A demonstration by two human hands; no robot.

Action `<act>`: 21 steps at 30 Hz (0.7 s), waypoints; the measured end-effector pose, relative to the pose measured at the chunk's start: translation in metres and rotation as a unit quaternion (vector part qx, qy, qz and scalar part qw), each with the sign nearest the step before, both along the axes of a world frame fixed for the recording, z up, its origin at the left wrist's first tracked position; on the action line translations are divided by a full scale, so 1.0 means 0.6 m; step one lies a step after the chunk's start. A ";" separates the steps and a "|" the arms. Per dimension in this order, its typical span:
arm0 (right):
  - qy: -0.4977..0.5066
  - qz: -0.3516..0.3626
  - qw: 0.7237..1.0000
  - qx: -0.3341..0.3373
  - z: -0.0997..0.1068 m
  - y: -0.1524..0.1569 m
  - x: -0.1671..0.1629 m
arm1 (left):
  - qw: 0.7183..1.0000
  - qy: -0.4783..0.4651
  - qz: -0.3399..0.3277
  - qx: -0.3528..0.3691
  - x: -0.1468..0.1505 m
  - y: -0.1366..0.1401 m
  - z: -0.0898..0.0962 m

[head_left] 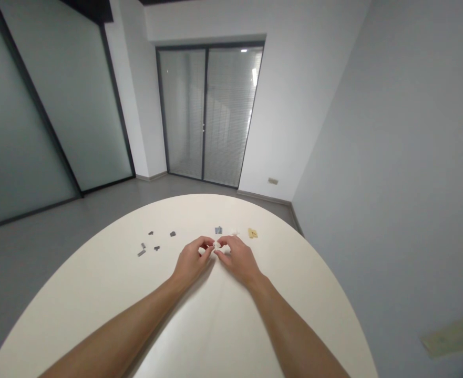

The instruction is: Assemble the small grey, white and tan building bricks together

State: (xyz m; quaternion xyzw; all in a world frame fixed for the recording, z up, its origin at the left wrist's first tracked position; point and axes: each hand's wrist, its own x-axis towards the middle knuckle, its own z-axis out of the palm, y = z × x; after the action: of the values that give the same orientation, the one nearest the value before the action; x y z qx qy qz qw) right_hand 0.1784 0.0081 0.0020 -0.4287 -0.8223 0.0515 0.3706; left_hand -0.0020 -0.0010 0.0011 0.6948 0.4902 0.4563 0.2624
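Observation:
Over the middle of a round white table (136, 294), both my hands meet around a small white piece (216, 244), too small to make out in detail. My left hand (192, 258) pinches it from the left between thumb and fingers. From the right, my right hand (239, 257) closes its fingertips on the same piece. Just beyond the hands lies a small blue-grey piece (218, 230). A white piece (235, 231) rests behind my right hand, partly hidden by it. To its right is a yellow piece (253, 232).
Several small dark grey pieces lie left of my hands, among them a flat one (172, 234) and a longer bar (141, 253). The table's curved far edge (203, 195) faces a glass door (207, 115). A plain wall (404, 157) stands on the right.

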 end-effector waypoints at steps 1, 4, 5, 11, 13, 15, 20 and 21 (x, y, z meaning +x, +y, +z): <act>0.000 -0.001 1.000 -0.003 0.001 0.000 0.000 | 1.000 0.000 -0.001 0.000 0.000 0.000 0.000; -0.003 -0.008 1.000 -0.005 0.002 -0.001 -0.001 | 1.000 -0.002 0.000 0.001 0.000 0.001 0.000; -0.003 -0.010 1.000 -0.005 0.003 -0.001 -0.001 | 1.000 -0.002 0.000 0.001 0.000 0.001 0.000; -0.002 -0.006 1.000 -0.005 0.005 -0.002 -0.003 | 1.000 -0.001 -0.004 0.003 0.000 0.003 -0.002; -0.002 -0.005 1.000 -0.004 0.006 -0.003 -0.003 | 1.000 0.001 -0.002 0.004 0.001 0.003 -0.003; -0.003 -0.005 1.000 -0.006 0.007 -0.003 -0.003 | 1.000 0.001 -0.001 0.004 0.001 0.002 -0.003; 0.000 0.001 1.000 -0.001 0.005 -0.003 -0.002 | 1.000 0.002 0.003 0.000 0.000 0.001 -0.001; 0.000 0.001 1.000 0.002 0.005 -0.002 -0.001 | 1.000 0.003 0.006 0.001 0.000 0.001 -0.001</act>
State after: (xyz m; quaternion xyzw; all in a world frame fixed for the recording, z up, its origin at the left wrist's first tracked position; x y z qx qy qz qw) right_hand 0.1776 0.0067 0.0047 -0.4269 -0.8231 0.0500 0.3712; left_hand -0.0020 -0.0007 0.0006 0.6930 0.4949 0.4566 0.2576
